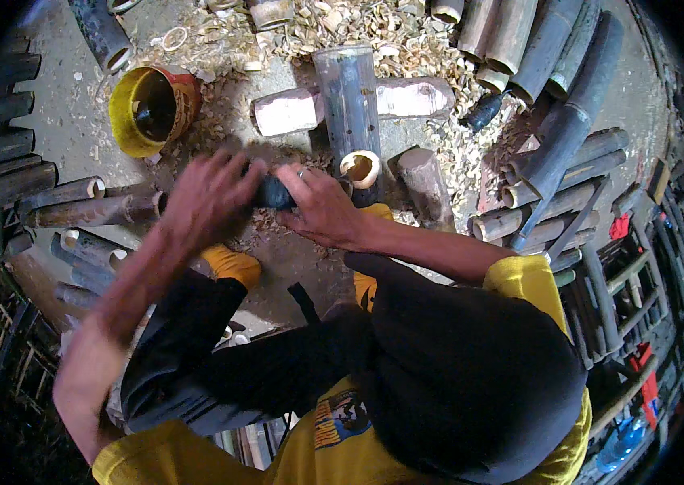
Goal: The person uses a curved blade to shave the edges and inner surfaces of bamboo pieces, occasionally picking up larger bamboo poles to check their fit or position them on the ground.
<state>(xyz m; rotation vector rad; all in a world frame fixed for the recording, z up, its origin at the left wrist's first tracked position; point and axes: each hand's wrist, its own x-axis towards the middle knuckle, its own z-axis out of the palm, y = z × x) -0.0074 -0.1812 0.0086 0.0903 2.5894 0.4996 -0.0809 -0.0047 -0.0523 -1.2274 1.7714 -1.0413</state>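
Observation:
My right hand [319,206], with a ring on one finger, closes its thumb and fingers round one end of a short dark piece [275,194]; its exact kind cannot be made out. At the other end of that piece is my left hand [211,198], smeared by motion, its grip unclear. Just beyond my right hand a thick dark bamboo tube [347,97] leans across a pale wooden block [289,111], its pale cut end [359,169] towards me. A short log [427,186] lies to the right of the tube.
A yellow bucket [133,109] holding dark contents stands at far left. Wood shavings [414,40] cover the floor beyond the block. Bamboo lengths [576,105] are piled on the right, and more poles [87,212] lie left. My yellow-covered feet [233,265] are below my hands.

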